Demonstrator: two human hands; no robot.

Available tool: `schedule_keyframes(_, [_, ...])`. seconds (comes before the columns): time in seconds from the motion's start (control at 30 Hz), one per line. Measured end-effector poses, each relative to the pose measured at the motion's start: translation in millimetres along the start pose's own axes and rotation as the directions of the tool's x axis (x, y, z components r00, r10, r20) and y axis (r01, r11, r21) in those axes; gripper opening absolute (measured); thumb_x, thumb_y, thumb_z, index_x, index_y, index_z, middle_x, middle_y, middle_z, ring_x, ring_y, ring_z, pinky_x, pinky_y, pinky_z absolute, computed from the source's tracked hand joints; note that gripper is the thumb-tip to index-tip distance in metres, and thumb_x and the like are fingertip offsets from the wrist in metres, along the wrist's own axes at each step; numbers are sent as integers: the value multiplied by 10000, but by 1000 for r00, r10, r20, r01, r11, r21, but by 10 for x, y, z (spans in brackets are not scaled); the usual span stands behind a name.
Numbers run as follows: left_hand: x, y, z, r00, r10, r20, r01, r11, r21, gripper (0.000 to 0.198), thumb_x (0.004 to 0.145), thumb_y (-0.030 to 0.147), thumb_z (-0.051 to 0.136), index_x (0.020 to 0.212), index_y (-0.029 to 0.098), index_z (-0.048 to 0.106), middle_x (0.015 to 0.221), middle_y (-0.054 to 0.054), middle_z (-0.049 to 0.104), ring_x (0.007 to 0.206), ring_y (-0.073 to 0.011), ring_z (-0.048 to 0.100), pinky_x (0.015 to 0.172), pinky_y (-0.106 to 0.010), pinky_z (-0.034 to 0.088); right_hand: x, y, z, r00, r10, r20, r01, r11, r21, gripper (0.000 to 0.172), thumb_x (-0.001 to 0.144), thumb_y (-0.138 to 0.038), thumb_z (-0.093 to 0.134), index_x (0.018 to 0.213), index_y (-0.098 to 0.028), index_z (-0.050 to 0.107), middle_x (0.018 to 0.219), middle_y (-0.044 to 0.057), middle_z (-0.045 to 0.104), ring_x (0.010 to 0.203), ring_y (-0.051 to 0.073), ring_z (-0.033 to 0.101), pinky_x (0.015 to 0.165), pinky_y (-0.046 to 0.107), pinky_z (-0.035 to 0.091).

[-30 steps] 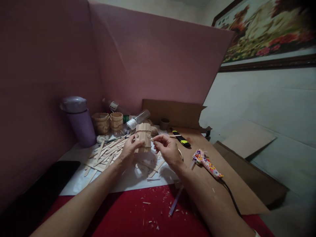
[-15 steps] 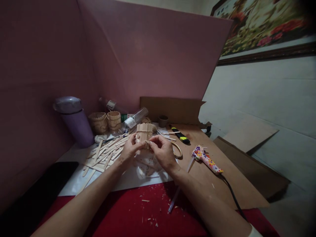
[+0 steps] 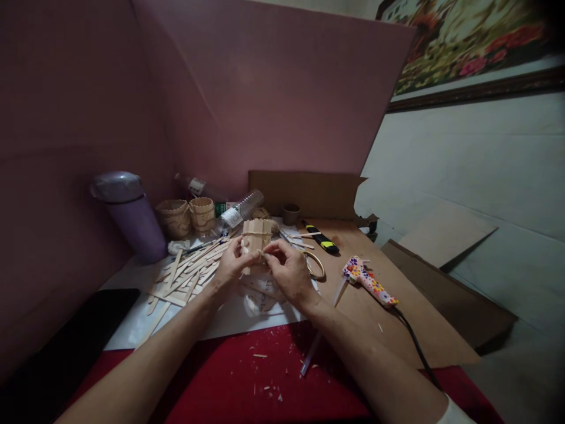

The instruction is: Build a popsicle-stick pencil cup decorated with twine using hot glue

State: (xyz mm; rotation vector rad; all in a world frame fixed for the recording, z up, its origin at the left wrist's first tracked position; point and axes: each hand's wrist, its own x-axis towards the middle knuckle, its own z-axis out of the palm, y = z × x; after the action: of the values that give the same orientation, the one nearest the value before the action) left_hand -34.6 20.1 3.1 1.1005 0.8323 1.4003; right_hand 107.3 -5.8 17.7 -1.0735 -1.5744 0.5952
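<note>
A small cup made of upright craft sticks [image 3: 257,229], with a cord-like band around it, stands right behind my fingertips. My left hand [image 3: 232,266] is closed at the cup's lower left, its thumb reaching across the front. Opposite it, my right hand [image 3: 289,268] is pinched, thumb against fingers. Between the two sets of fingertips shows a small pale piece [image 3: 261,254], too small to name. Whether the left fingers also touch the cup is hard to see. Beneath the hands lies clear crumpled plastic [image 3: 262,297] on white paper.
Loose craft sticks [image 3: 189,274] are heaped at left, near a purple tumbler [image 3: 136,224]. Two decorated cups [image 3: 203,215] and a plastic bottle [image 3: 242,209] lie behind. A utility knife [image 3: 322,238], tape roll [image 3: 315,266] and flowered glue gun [image 3: 371,282] with cord rest on cardboard at right.
The hands stay in nearly the same place in front of the cup, with slight finger movement. The whole view has shifted a little.
</note>
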Motion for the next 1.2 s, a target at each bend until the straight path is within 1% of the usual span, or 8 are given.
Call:
schedule_keyframes(0.17, [6, -9, 2, 1000, 7, 8, -7, 1000, 13, 596, 568, 344, 862, 1082, 167, 619, 1010, -78, 722, 871, -230, 686, 747, -306, 531, -4, -1, -4, 1000, 9, -2, -9, 1000, -24, 90, 831, -165, 593, 771, -219, 633, 722, -3, 666, 680, 162, 619, 653, 267, 454])
schedule_keyframes(0.37, [25, -52, -36, 999, 16, 29, -18, 998, 56, 603, 595, 362, 852, 1116, 166, 619, 1034, -87, 723, 905, -245, 689, 754, -310, 530, -14, 2, -6, 1000, -23, 5, 23, 994, -109, 122, 830, -121, 579, 764, -212, 627, 719, 9, 658, 706, 174, 603, 667, 276, 437])
schedule_keyframes(0.5, [18, -47, -30, 1000, 7, 8, -7, 998, 61, 589, 580, 365, 857, 1092, 179, 632, 1015, -80, 727, 892, -248, 689, 735, -306, 527, -24, 20, 0, 999, -55, 3, 55, 989, -139, 153, 826, -90, 551, 759, -215, 609, 736, 16, 664, 730, 181, 606, 682, 279, 438])
schedule_keyframes(0.6, [8, -32, -19, 1000, 6, 2, -6, 999, 53, 582, 574, 358, 857, 1081, 177, 634, 996, -75, 725, 868, -234, 681, 734, -305, 525, -27, 28, 1, 997, -76, 0, 75, 984, -159, 164, 821, -74, 540, 760, -214, 602, 748, 18, 660, 733, 181, 605, 690, 282, 435])
schedule_keyframes(0.87, [9, -18, -6, 1000, 7, 11, -8, 997, 71, 589, 571, 353, 849, 1086, 168, 631, 967, -70, 722, 854, -231, 674, 735, -306, 516, 12, 8, -56, 995, -96, -5, 93, 981, -172, 187, 815, -77, 526, 767, -226, 628, 734, 7, 645, 727, 174, 606, 671, 270, 427])
schedule_keyframes(1.07, [-5, -11, 3, 1000, 1, 25, -3, 997, 78, 602, 578, 346, 851, 1108, 167, 628, 988, -73, 722, 867, -230, 670, 726, -296, 508, 32, 5, -84, 994, -108, -14, 104, 975, -195, 205, 813, -57, 515, 779, -208, 650, 760, 29, 658, 733, 178, 597, 682, 280, 417])
schedule_keyframes(1.2, [-2, -14, 5, 1000, 2, 15, -3, 997, 72, 597, 567, 350, 853, 1093, 172, 635, 987, -72, 722, 881, -240, 671, 741, -303, 506, 35, 8, -88, 993, -116, -12, 112, 973, -202, 209, 807, -49, 521, 772, -209, 651, 759, 28, 656, 730, 177, 594, 681, 279, 414])
